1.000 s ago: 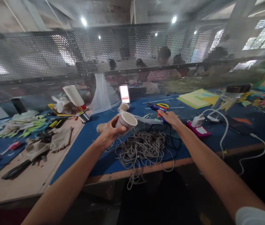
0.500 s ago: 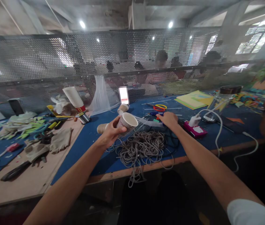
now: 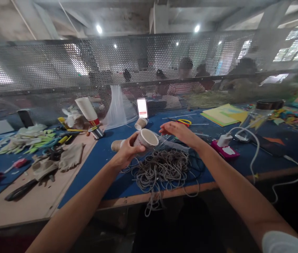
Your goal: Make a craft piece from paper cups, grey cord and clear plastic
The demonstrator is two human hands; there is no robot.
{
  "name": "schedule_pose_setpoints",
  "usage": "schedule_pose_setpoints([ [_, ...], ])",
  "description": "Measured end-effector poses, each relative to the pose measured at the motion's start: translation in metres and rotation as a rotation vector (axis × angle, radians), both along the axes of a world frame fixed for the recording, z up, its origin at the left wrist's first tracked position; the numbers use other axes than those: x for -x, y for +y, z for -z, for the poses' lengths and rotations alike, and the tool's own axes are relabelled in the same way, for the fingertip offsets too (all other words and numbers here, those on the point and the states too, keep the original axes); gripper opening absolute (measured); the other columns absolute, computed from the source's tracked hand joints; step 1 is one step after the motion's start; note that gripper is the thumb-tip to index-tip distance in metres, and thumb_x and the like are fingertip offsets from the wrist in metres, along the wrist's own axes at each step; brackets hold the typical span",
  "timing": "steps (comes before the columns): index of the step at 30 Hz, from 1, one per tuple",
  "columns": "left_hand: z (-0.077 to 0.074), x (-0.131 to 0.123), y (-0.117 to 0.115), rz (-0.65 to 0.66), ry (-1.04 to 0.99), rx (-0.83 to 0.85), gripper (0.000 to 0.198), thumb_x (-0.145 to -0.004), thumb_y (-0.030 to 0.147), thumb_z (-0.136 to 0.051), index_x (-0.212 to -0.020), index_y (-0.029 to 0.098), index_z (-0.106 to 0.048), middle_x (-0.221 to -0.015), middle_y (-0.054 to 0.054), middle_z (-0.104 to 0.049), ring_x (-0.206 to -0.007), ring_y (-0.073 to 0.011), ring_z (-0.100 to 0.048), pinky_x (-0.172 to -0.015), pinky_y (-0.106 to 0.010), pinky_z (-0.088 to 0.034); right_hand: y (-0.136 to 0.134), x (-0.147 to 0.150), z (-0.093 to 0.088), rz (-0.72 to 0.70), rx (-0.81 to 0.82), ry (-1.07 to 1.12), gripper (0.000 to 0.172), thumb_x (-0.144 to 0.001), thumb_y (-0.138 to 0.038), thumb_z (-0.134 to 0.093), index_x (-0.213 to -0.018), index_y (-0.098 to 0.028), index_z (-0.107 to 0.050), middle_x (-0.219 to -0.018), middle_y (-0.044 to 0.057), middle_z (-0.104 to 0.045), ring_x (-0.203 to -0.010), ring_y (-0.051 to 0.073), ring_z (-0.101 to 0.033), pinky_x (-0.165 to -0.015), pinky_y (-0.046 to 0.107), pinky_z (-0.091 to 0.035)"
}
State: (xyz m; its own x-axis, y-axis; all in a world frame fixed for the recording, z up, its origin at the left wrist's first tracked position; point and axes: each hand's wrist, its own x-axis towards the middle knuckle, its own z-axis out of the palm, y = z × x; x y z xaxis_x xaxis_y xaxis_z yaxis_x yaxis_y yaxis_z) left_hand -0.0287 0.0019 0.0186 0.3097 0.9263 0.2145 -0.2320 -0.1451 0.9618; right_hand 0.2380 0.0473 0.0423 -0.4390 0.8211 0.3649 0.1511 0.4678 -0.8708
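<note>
My left hand (image 3: 129,151) is closed round a paper cup (image 3: 148,138), tilted so its open mouth faces up and towards me. Part of the cup's side is covered by my fingers. To the right of it, my right hand (image 3: 177,133) hovers palm down over the table, fingers stretched out towards the cup without touching it. I see nothing in that hand. Below both hands lies a loose heap of grey cord (image 3: 161,170), with some loops hanging over the table edge. Another cup (image 3: 141,123) lies on its side behind, and a twine-wrapped one (image 3: 116,145) is left of my left hand.
A lit phone (image 3: 142,107) stands at the back. Stacked paper cups (image 3: 87,109) lean at left, near work gloves (image 3: 71,157). Yellow-handled scissors (image 3: 184,122), coloured paper (image 3: 222,114), a purple power strip (image 3: 225,150) with white cables and a glass jar (image 3: 259,117) are to the right.
My right hand has let go of the blue tool on the table and moved left towards the cup, its fingers now straightened. My left hand keeps hold of the cup.
</note>
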Motion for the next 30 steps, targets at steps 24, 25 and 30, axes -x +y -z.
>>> schedule_pose_setpoints([
  [24, 0.0, -0.003, -0.004, 0.083, -0.049, 0.018, 0.063, -0.065, 0.041, -0.088, -0.12, 0.016, -0.07, -0.111, -0.01, -0.071, -0.102, -0.0271, -0.066, -0.088, -0.034, -0.052, -0.043, 0.025, 0.003, 0.252, -0.738, -0.247, 0.011, -0.095, -0.014, -0.058, -0.099, -0.024, -0.061, -0.096, 0.002, -0.067, -0.094, 0.02, -0.062, -0.09, 0.036, -0.044],
  [25, 0.0, -0.003, -0.004, 0.077, -0.049, 0.024, 0.062, -0.066, 0.041, -0.087, -0.119, 0.016, -0.07, -0.109, -0.01, -0.071, -0.1, -0.0268, -0.066, -0.087, -0.034, -0.052, -0.044, 0.025, 0.003, 0.254, -0.742, -0.254, 0.01, -0.095, -0.016, -0.058, -0.1, -0.024, -0.061, -0.096, 0.003, -0.067, -0.093, 0.02, -0.062, -0.09, 0.036, -0.044],
  [30, -0.002, -0.003, -0.007, 0.057, -0.048, 0.045, 0.063, -0.065, 0.043, -0.085, -0.119, 0.014, -0.069, -0.105, -0.011, -0.071, -0.097, -0.0278, -0.067, -0.086, -0.036, -0.053, -0.048, 0.025, 0.0, 0.217, -0.664, -0.24, 0.005, -0.1, -0.024, -0.057, -0.102, -0.024, -0.062, -0.097, 0.004, -0.067, -0.091, 0.02, -0.062, -0.087, 0.036, -0.045],
])
